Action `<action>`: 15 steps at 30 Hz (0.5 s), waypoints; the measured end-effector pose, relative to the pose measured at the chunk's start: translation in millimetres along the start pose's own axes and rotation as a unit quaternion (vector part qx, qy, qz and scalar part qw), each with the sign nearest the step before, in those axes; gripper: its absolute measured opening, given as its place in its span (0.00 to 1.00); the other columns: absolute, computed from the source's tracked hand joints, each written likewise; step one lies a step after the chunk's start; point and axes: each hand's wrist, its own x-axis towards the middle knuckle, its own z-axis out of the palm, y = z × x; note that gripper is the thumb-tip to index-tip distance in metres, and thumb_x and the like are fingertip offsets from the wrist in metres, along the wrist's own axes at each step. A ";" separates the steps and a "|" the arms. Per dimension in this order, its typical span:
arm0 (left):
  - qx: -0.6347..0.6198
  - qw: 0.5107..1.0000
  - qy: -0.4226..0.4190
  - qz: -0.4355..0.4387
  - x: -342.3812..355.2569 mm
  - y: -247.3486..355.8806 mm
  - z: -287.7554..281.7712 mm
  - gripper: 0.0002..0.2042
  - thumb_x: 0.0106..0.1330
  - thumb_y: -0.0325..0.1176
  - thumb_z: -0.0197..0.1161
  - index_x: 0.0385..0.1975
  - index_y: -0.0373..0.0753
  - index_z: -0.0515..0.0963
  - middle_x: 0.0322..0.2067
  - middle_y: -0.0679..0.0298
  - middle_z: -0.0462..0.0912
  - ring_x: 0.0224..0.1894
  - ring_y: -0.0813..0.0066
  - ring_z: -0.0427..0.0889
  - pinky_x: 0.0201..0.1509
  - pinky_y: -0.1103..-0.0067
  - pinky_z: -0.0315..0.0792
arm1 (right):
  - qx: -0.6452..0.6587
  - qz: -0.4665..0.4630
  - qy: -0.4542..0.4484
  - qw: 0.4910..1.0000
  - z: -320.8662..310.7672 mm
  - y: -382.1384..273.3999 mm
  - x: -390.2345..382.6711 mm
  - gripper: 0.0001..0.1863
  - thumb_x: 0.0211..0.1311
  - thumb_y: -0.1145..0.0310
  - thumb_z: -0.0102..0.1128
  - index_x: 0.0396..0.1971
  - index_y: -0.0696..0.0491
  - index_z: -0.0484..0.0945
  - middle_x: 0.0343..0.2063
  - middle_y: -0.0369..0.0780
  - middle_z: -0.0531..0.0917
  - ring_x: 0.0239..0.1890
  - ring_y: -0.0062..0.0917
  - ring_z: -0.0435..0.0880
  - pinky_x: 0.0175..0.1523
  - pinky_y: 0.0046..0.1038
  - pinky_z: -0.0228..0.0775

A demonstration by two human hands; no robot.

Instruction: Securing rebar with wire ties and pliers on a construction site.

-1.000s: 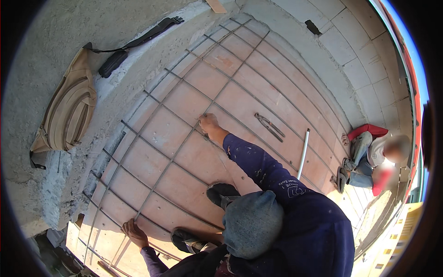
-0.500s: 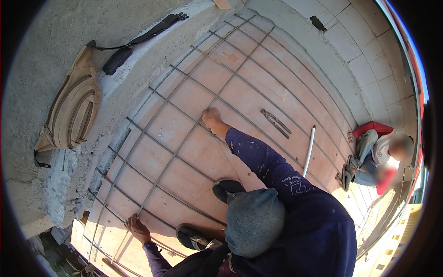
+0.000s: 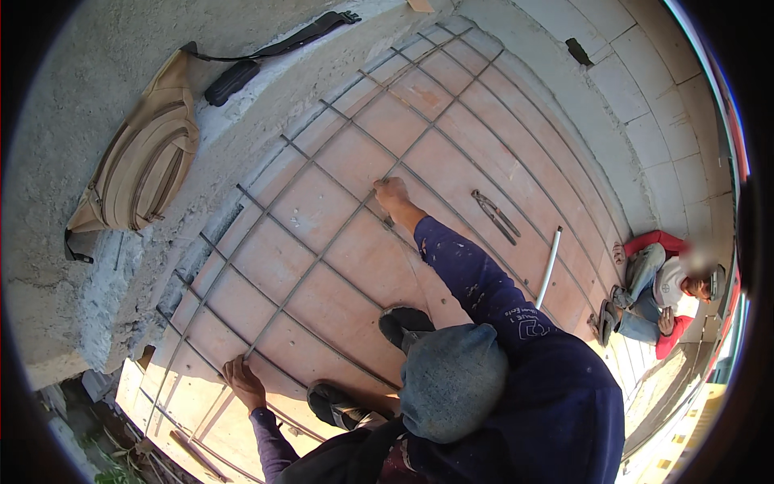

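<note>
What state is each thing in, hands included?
Rebar grid: laid out, crisscrossed
Left hand: on the grid, grip unclear
Right hand: curled at a crossing, grip unclear
Pincers: lying, handles apart
Waist bag: lying, unbuckled
White tube: untouched
Cap: worn
Co-worker: seated

White lettering [image 3: 513,313] and an emblem [image 3: 532,327] mark the blue sleeve [image 3: 472,270], right of centre. The shirt [image 3: 674,275] at far right bears an unreadable print [image 3: 666,289].
</note>
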 end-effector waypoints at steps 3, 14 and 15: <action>-0.013 1.000 0.015 -0.020 -5.9 0.8 -20.9 0.15 0.65 0.29 0.60 0.52 0.39 0.76 0.49 0.53 0.76 0.57 0.51 0.71 0.70 0.53 0.54 | 0.257 0.098 -0.110 0.955 -19.7 -35.6 -57.7 0.14 0.70 0.62 0.57 0.26 0.51 0.69 0.17 0.32 0.67 0.15 0.17 0.60 0.16 0.23 0.47; -0.271 0.944 -0.154 -0.106 -66.9 128.7 -36.9 0.14 0.65 0.30 0.63 0.48 0.31 0.78 0.38 0.50 0.83 0.41 0.58 0.85 0.46 0.69 0.77 | 0.167 -0.023 -0.561 0.811 -8.3 -86.6 -206.1 0.12 0.76 0.68 0.47 0.45 0.61 0.77 0.28 0.35 0.77 0.23 0.13 0.67 0.30 0.18 0.62; -0.329 0.917 -0.180 -0.138 -74.8 142.3 -40.2 0.16 0.67 0.31 0.62 0.52 0.32 0.76 0.38 0.51 0.83 0.43 0.59 0.85 0.48 0.69 0.77 | 0.123 -0.033 -0.621 0.773 6.3 -87.6 -219.1 0.13 0.77 0.68 0.47 0.47 0.61 0.75 0.28 0.36 0.78 0.24 0.13 0.67 0.30 0.18 0.63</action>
